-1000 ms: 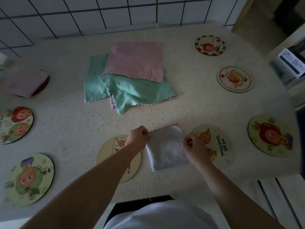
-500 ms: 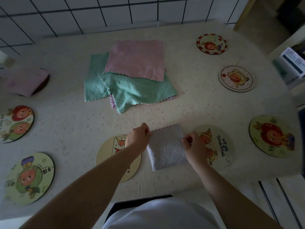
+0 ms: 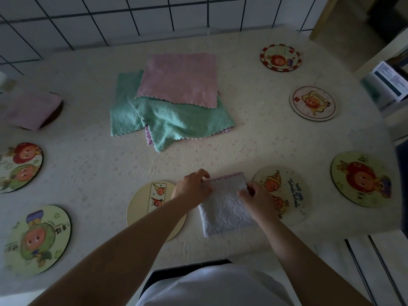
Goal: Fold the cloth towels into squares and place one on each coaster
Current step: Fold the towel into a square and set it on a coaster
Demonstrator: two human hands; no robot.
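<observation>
I had the white towel (image 3: 225, 208) folded into a rough square on the table (image 3: 88, 151), lying in the gap between the yellow coaster (image 3: 143, 202) on my left and the coaster with lettering (image 3: 291, 193) on my right. My left hand (image 3: 193, 187) was pinching the towel's far left corner, fingers curled over the edge, and my right hand (image 3: 256, 198) was nipping the right edge near the top, so both grips were closed on the cloth. A scalloped pink hem showed along the far edge, which told me the layers were not quite flush there.

To do this step well, I judged I should tug the two far corners gently apart to take the slack out, line the hems up, then press the fold flat with my palms before lifting. Lifting by one side only would likely let the layers slide open, so I would carry it with both hands and set it centred on one of the neighbouring coasters.

Further back, the pink towel (image 3: 178, 78) lay on top of the green towels (image 3: 176, 122), all unfolded. At the far left a folded pink towel (image 3: 31, 109) already sat on a dark coaster (image 3: 57, 109), while the other coasters I could see were bare.
</observation>
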